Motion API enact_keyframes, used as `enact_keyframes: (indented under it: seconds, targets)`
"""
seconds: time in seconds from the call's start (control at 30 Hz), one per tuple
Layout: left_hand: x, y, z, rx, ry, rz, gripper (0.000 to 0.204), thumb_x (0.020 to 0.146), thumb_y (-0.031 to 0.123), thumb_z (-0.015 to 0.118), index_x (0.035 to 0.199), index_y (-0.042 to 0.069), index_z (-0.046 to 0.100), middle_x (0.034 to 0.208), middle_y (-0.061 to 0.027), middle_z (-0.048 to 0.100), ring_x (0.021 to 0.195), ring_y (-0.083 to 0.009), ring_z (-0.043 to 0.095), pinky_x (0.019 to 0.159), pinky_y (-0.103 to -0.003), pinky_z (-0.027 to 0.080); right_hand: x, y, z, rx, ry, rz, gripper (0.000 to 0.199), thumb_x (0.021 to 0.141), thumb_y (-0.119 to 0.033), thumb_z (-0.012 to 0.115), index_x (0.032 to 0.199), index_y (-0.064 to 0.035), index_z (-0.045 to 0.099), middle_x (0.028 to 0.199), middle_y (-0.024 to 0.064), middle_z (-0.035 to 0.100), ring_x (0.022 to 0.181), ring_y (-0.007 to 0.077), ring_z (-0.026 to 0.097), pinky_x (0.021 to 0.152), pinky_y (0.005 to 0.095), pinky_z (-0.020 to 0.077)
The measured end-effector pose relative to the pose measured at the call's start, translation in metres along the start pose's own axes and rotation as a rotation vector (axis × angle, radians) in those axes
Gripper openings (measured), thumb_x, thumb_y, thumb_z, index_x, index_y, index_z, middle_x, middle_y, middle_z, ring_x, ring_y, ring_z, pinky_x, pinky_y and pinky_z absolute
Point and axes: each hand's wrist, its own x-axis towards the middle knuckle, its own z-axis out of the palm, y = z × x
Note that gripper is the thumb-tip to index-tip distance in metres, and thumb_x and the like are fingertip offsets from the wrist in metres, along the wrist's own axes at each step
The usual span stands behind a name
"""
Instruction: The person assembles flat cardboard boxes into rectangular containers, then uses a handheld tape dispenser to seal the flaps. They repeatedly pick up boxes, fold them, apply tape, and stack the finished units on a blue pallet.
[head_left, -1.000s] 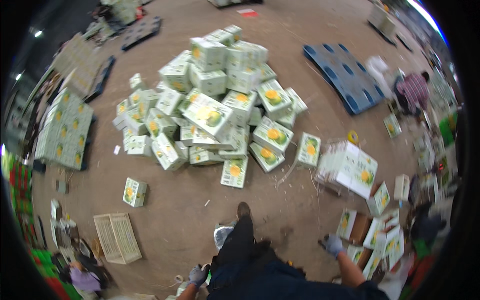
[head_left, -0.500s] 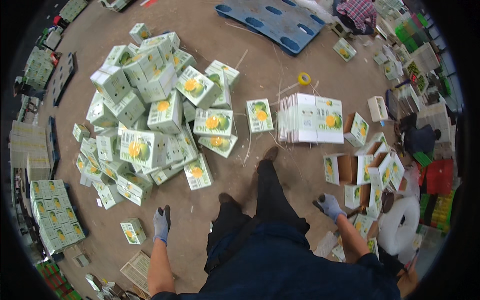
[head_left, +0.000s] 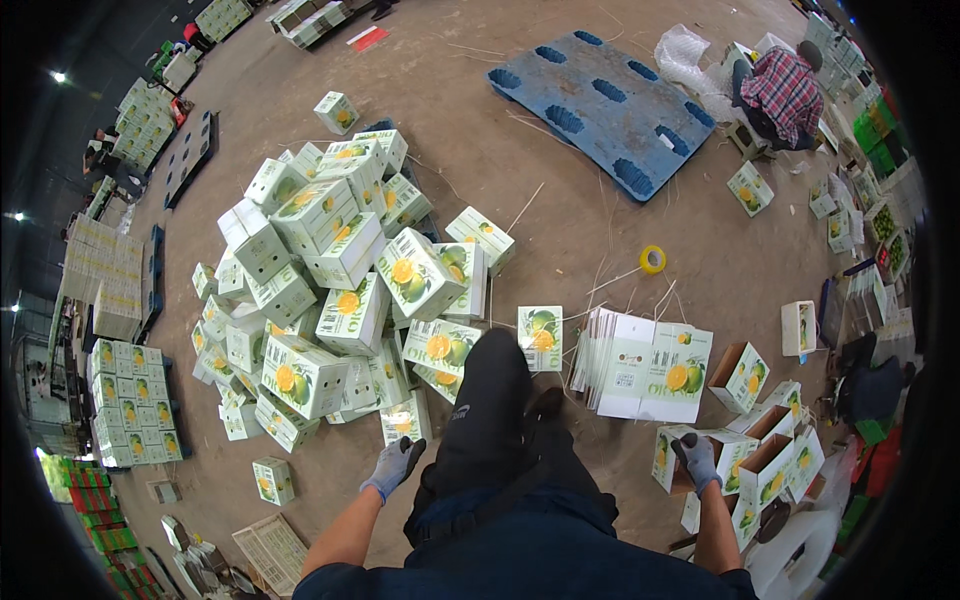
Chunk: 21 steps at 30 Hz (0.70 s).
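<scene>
My left hand point(head_left: 395, 467), in a grey glove with dark fingertips, hangs beside my thigh, its fingers loosely apart and nothing in them. The nearest thing to it is a white carton point(head_left: 405, 418) printed with citrus fruit, at the front of a large heap of cartons point(head_left: 305, 385). My right hand point(head_left: 697, 465), gloved alike, is held out on the other side with fingers slightly bent and apart. It appears above a group of open-topped cartons point(head_left: 765, 468) and seems to hold nothing. Ahead of my legs lie a stack of flattened cartons point(head_left: 640, 365) and a single carton point(head_left: 540, 338).
A yellow tape roll point(head_left: 652, 260) and loose straps lie on the floor. Farther off is a blue pallet point(head_left: 605, 110), with a seated person in a plaid shirt point(head_left: 785, 95) beside it. Stacked cartons point(head_left: 135, 405) stand at the left; bubble wrap point(head_left: 800, 550) lies at lower right.
One of my knees has come up in a step. The view has tilted to show more of the floor ahead. My left hand has swung in toward my thigh; my right now overlaps the open cartons.
</scene>
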Motion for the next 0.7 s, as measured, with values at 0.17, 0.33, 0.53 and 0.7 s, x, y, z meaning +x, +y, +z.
enact_keyframes:
  seconds: [0.17,0.33,0.53,0.7]
  targets:
    - [0.075,0.027,-0.007,0.161,-0.099,0.039,0.039,0.11,0.044,0.047,0.116,0.011,0.069,0.102,-0.0246,0.069,0.1,-0.0467,0.067,0.082,-0.056,0.053,0.053,-0.001,-0.006,0.036,0.05,-0.029,0.033,0.088,-0.032,0.082,0.095,-0.0003,0.078,0.081,0.0132,0.077,0.07,0.0228,0.072,0.068,0.0381,0.0545]
    - [0.168,0.072,-0.023,0.075,-0.135,0.046,0.054,0.106,0.053,0.049,0.111,0.004,0.07,0.104,-0.0279,0.07,0.102,-0.0475,0.067,0.086,-0.055,0.053,0.073,0.066,0.039,0.043,-0.135,0.194,0.036,0.089,-0.039,0.08,0.094,-0.0028,0.077,0.086,0.0187,0.077,0.075,0.0303,0.075,0.069,0.042,0.0547]
    - [0.345,0.143,-0.047,0.052,-0.306,-0.091,0.072,0.102,0.068,0.047,0.105,0.002,0.073,0.11,-0.0325,0.071,0.109,-0.05,0.067,0.095,-0.057,0.051,0.151,0.05,0.024,0.142,-0.226,0.475,0.042,0.088,-0.045,0.079,0.096,-0.0031,0.077,0.085,0.0164,0.076,0.078,0.0315,0.073,0.072,0.0436,0.0538]
    - [0.51,0.23,-0.153,0.062,-0.274,0.005,0.068,0.104,0.065,0.046,0.115,0.002,0.071,0.115,-0.0293,0.072,0.111,-0.0492,0.067,0.093,-0.052,0.051,0.297,-0.083,-0.026,-0.005,-0.288,0.532,0.047,0.091,-0.047,0.077,0.105,-0.0023,0.076,0.097,0.0184,0.076,0.09,0.0332,0.072,0.081,0.0445,0.0538]
